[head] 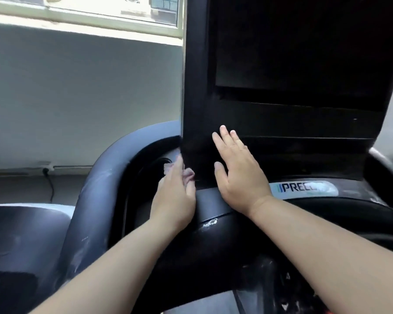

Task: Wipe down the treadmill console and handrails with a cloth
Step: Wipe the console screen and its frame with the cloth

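Note:
The black treadmill console (pixel 293 123) rises in front of me, its dark screen (pixel 304 41) at the upper right. My left hand (pixel 176 196) holds a small pinkish cloth (pixel 188 174) against the lower left edge of the console; most of the cloth is hidden behind the hand. My right hand (pixel 238 168) lies flat with straight fingers on the console's lower face. A dark padded handrail (pixel 95 189) curves down along the left side.
A brand label (pixel 304 189) sits on the console base to the right of my right hand. A grey wall (pixel 77 98) and window sill lie behind at the left. A cable (pixel 50 184) hangs from a wall socket. Another machine's dark part (pixel 21 234) stands at the lower left.

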Action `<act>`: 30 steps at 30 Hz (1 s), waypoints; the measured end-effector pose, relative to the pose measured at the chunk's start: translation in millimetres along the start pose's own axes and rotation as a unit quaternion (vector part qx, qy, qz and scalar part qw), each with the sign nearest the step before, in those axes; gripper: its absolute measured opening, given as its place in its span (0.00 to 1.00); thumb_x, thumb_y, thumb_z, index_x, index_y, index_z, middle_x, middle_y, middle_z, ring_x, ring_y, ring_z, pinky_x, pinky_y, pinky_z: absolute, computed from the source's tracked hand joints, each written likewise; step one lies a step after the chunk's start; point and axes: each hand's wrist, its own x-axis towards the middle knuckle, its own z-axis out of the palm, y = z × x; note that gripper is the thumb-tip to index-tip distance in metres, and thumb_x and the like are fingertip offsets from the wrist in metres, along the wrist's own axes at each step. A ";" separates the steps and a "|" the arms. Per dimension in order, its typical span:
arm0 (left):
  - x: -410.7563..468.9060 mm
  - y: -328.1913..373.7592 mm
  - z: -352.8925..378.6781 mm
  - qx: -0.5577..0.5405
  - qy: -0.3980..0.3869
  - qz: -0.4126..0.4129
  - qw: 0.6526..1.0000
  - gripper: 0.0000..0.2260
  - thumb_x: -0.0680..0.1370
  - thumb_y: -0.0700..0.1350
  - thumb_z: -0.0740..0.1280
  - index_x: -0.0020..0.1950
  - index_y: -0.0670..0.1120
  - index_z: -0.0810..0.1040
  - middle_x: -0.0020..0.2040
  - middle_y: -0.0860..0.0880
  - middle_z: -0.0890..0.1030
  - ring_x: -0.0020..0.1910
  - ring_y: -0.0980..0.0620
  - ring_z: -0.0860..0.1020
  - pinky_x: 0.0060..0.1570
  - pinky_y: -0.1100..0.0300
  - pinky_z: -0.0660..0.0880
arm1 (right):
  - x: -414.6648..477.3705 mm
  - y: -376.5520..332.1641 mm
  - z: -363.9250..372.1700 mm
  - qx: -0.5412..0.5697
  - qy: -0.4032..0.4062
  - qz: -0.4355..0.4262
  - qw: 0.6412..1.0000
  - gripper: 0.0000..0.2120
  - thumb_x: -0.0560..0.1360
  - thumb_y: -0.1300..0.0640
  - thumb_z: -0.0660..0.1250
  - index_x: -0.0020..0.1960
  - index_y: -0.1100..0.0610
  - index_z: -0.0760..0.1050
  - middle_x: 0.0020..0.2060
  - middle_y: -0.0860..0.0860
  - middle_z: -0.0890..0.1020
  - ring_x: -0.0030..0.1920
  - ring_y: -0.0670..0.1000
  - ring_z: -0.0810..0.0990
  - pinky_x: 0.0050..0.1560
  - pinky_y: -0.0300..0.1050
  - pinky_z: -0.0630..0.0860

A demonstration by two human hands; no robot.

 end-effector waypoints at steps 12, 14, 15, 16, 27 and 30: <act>-15.4 153.9 76.8 -0.301 -0.025 -0.042 0.952 0.07 0.75 0.41 0.68 0.48 0.51 0.83 0.34 0.52 0.83 0.30 0.56 0.79 0.27 0.65 0.72 | -53.0 86.6 -100.3 0.691 -0.104 0.284 0.657 0.19 0.77 0.39 0.58 0.53 0.50 0.82 0.48 0.51 0.83 0.48 0.51 0.82 0.53 0.52 0.79; -17.3 177.3 102.5 -0.319 -0.038 -0.044 0.946 0.11 0.77 0.43 0.68 0.59 0.48 0.80 0.36 0.53 0.82 0.30 0.59 0.78 0.29 0.66 0.72 | -66.5 115.8 -124.0 0.706 -0.111 0.289 0.637 0.17 0.76 0.42 0.62 0.56 0.52 0.80 0.50 0.53 0.82 0.49 0.54 0.81 0.55 0.53 0.78; -18.1 188.4 116.3 -0.328 -0.048 -0.050 0.942 0.16 0.77 0.45 0.69 0.65 0.47 0.76 0.43 0.50 0.84 0.36 0.57 0.82 0.34 0.66 0.74 | -73.6 129.0 -135.1 0.711 -0.116 0.290 0.630 0.16 0.76 0.44 0.63 0.57 0.52 0.80 0.50 0.53 0.83 0.49 0.55 0.82 0.53 0.53 0.79; -19.0 200.5 130.6 -0.326 -0.056 -0.056 0.942 0.22 0.76 0.48 0.70 0.69 0.46 0.72 0.53 0.44 0.83 0.48 0.52 0.83 0.43 0.63 0.76 | -80.6 143.0 -144.3 0.716 -0.116 0.293 0.623 0.15 0.76 0.46 0.64 0.58 0.52 0.79 0.51 0.53 0.83 0.50 0.55 0.82 0.51 0.52 0.79; -5.9 305.9 234.2 -0.232 -0.194 -0.009 0.953 0.18 0.81 0.58 0.55 0.43 0.52 0.80 0.42 0.57 0.84 0.46 0.63 0.81 0.53 0.62 0.74 | -102.5 238.4 -216.6 0.773 -0.009 0.271 0.574 0.05 0.77 0.57 0.67 0.50 0.56 0.79 0.38 0.52 0.84 0.38 0.48 0.83 0.43 0.44 0.80; 10.7 298.9 254.0 -0.158 -0.193 0.039 0.968 0.19 0.81 0.59 0.54 0.64 0.53 0.76 0.62 0.58 0.78 0.61 0.64 0.74 0.61 0.67 0.68 | -92.9 258.8 -210.2 0.735 0.115 0.321 0.586 0.03 0.76 0.64 0.65 0.48 0.57 0.77 0.24 0.50 0.79 0.24 0.45 0.78 0.28 0.38 0.76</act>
